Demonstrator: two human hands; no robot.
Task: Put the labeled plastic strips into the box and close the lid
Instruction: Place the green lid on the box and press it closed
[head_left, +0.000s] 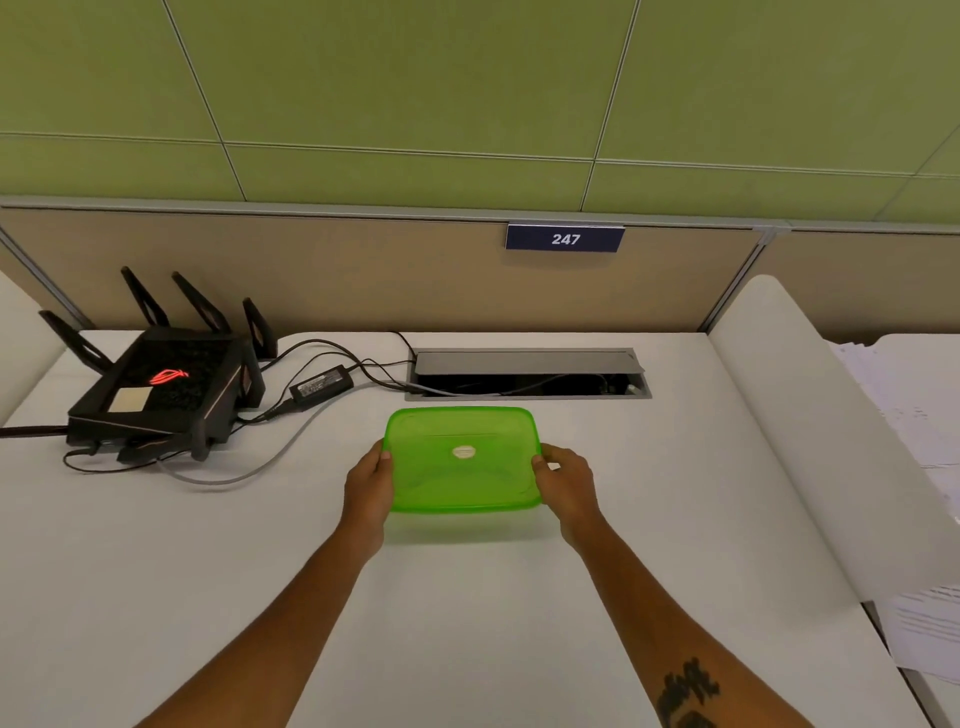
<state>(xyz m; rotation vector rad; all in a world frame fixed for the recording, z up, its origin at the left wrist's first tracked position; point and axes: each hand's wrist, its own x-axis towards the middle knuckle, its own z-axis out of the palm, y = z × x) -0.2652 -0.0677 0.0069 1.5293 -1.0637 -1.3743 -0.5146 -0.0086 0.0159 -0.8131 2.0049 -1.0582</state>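
A translucent green plastic lid (462, 460) with a small white oval sticker at its middle is held a little above the white table, casting a green shadow below it. My left hand (370, 480) grips its left edge, thumb on top. My right hand (563, 480) grips its right edge the same way. Whether a box sits under the lid cannot be told. No plastic strips are in view.
A black router (156, 395) with antennas, a power adapter (321, 384) and several cables lie at the back left. An open cable hatch (527, 374) sits just behind the lid. A white divider (810, 447) and paper stacks (919, 519) border the right.
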